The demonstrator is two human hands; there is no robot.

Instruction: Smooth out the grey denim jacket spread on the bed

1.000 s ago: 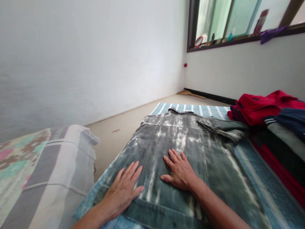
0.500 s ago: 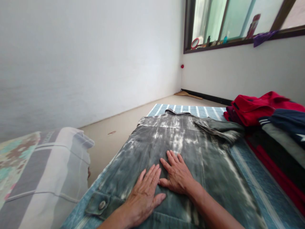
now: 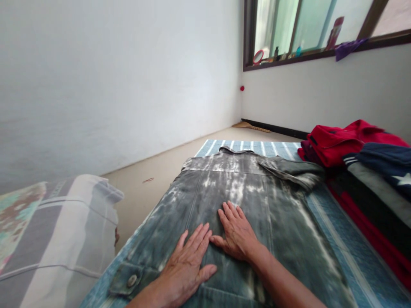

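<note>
A grey bleached denim jacket (image 3: pixel 244 188) lies flat and face down on a blue striped mat (image 3: pixel 349 231), its collar at the far end. My left hand (image 3: pixel 186 269) presses flat on the jacket's near left part, just right of a buttoned pocket flap (image 3: pixel 128 280). My right hand (image 3: pixel 236 233) rests flat on the middle of the jacket, close to my left hand. Neither hand holds anything, and the fingers of both are spread. One sleeve (image 3: pixel 293 171) lies folded over the far right of the jacket.
A stack of folded clothes, with a red garment (image 3: pixel 340 145) and a navy one (image 3: pixel 385 164), stands to the right of the mat. A striped pillow (image 3: pixel 64 244) lies on the left. A broom (image 3: pixel 250 126) lies on the floor by the far wall, beneath a window (image 3: pixel 305 30).
My left hand has slid rightward across the jacket, closer to my right hand. The view has turned slightly, bringing the buttoned pocket flap into sight. My right hand has barely moved.
</note>
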